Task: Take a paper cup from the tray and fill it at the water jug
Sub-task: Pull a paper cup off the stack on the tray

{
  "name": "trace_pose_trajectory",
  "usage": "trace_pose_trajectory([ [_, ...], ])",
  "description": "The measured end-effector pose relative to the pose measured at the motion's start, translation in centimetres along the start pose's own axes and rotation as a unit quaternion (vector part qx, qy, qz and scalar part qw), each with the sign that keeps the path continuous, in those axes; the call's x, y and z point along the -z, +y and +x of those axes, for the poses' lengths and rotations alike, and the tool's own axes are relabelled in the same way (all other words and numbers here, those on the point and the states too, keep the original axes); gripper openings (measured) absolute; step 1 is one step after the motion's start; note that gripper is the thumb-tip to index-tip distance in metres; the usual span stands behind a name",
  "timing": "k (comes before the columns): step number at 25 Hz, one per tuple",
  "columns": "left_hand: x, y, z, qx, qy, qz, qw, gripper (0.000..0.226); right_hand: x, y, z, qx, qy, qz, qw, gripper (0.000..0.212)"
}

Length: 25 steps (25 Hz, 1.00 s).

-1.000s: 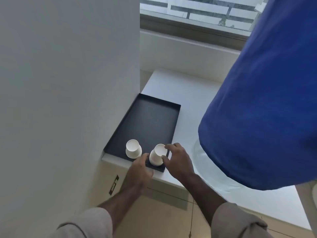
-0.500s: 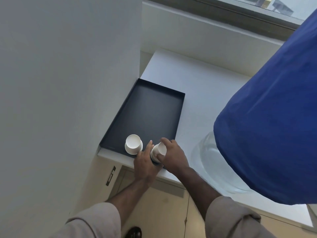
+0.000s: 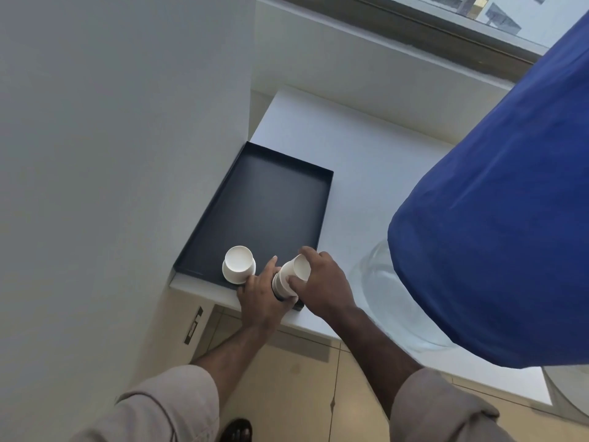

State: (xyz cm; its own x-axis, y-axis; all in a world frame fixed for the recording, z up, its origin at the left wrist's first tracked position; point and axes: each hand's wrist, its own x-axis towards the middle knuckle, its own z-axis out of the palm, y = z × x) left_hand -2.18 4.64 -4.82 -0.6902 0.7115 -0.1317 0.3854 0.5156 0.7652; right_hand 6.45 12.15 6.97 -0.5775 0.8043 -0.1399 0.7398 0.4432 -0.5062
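A black tray (image 3: 271,199) lies on the white counter against the wall. At its near edge stands an upside-down stack of white paper cups (image 3: 288,277). My right hand (image 3: 318,282) grips the top paper cup of that stack, tilted and partly lifted off. My left hand (image 3: 259,298) holds the lower cups of the stack. A second upturned white cup (image 3: 238,263) stands just left of them on the tray. The big water jug under a blue cover (image 3: 497,218) fills the right side; its clear lower part (image 3: 382,282) shows below the cover.
A white wall (image 3: 111,154) rises directly left of the tray. The white counter (image 3: 366,161) runs back to a ledge under a window (image 3: 478,14). Tiled floor (image 3: 302,393) lies below the counter's front edge.
My right hand has drawn the top cup upward and tilted it off the stack. My left hand has closed around the lower cups. The camera view has shifted slightly.
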Motion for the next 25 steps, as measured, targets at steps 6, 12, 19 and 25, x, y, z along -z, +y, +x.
trace_pose_trajectory([
  [6,0.8,0.6,-0.2,-0.024,-0.030,0.028,0.999,0.111,4.5,-0.8,-1.3,0.000,0.052,0.028,0.998,0.053],
  [12,3.1,0.0,-2.7,-0.094,-0.039,0.032,0.994,0.122,7.9,-0.3,-3.7,-0.098,0.029,0.377,0.920,0.044],
  [19,7.1,3.9,-7.9,-0.167,-0.052,-0.168,0.970,0.109,7.8,2.3,-8.4,-0.184,-0.165,0.656,0.713,0.054],
  [25,5.2,9.9,-12.3,-0.196,-0.041,-0.249,0.948,0.085,6.5,4.9,-12.4,-0.210,-0.240,0.706,0.633,0.062],
])
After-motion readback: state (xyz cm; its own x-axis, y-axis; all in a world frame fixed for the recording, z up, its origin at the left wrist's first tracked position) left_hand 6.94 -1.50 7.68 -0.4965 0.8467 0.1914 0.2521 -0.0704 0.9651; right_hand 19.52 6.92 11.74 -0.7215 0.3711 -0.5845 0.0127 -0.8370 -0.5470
